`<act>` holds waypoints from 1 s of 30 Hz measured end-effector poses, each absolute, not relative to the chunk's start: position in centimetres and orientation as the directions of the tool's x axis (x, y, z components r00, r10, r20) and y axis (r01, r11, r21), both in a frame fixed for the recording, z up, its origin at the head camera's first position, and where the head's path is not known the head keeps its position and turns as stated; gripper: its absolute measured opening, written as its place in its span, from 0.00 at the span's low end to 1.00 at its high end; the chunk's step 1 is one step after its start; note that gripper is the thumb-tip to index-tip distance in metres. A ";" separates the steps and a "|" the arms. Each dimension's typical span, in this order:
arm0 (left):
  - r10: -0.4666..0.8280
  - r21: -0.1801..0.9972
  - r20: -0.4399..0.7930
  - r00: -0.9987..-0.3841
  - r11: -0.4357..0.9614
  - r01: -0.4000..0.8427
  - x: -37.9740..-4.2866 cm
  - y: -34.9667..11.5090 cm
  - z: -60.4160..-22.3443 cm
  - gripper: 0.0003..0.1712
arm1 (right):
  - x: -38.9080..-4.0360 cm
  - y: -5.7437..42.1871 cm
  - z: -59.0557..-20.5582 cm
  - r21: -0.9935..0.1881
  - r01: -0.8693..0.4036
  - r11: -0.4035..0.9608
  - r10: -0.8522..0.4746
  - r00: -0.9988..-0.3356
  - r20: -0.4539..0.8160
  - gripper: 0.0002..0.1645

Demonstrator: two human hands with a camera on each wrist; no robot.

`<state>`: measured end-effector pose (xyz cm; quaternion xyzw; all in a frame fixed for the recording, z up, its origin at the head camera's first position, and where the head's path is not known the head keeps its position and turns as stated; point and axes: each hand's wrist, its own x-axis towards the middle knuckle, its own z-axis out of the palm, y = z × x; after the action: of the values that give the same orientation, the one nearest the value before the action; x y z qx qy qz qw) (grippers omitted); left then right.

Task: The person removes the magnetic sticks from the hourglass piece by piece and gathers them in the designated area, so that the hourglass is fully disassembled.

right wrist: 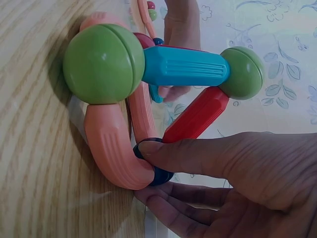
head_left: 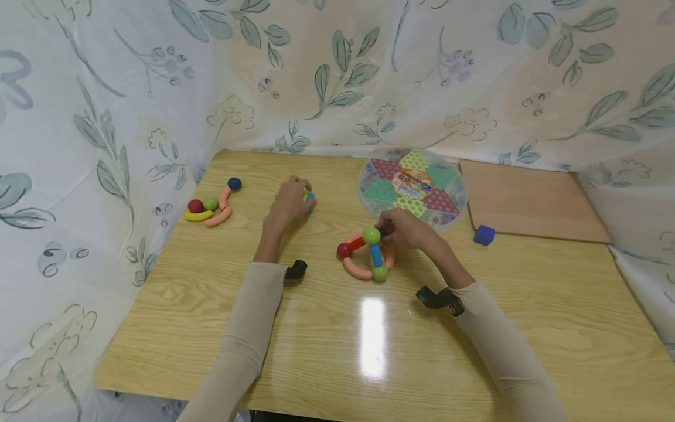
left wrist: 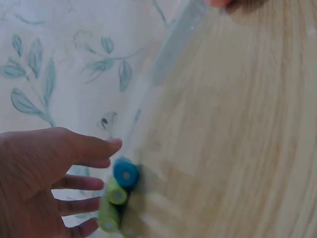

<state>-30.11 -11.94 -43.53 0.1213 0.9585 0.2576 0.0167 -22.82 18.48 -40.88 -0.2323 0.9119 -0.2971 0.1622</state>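
Note:
A magnetic stick-and-ball frame stands on the table, with curved orange rods (head_left: 357,269) forming its ring-shaped base. From a red ball (head_left: 344,250) and the other base balls, a red rod (head_left: 356,243) and a blue rod (head_left: 375,255) rise to a green top ball (head_left: 371,235). My right hand (head_left: 405,227) pinches the dark blue ball (right wrist: 161,177) of the base between thumb and fingers. Further left, my left hand (head_left: 288,202) is at a small group of loose sticks, one blue (left wrist: 126,173) and some green (left wrist: 110,208), with its fingers extended beside them.
At the table's left lie a yellow curved rod (head_left: 198,217), orange curved rods (head_left: 218,217), a red ball (head_left: 195,206), a green ball (head_left: 211,203) and a dark blue ball (head_left: 234,184). Toward the back are a round Chinese checkers board (head_left: 382,190), a wooden board (head_left: 532,199) and a blue cube (head_left: 484,235).

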 end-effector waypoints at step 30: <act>0.926 0.536 -0.120 -0.358 0.364 0.762 -22.9 -2.7 -36.0 0.18 | -23.2 19.8 -40.7 -0.605 -0.440 0.664 -0.660 -0.724 -0.198 0.19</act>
<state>-22.94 -2.66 -35.99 0.5275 0.7998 0.1988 0.2064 -23.21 19.76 -40.65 -0.3094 0.8887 -0.2691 0.2050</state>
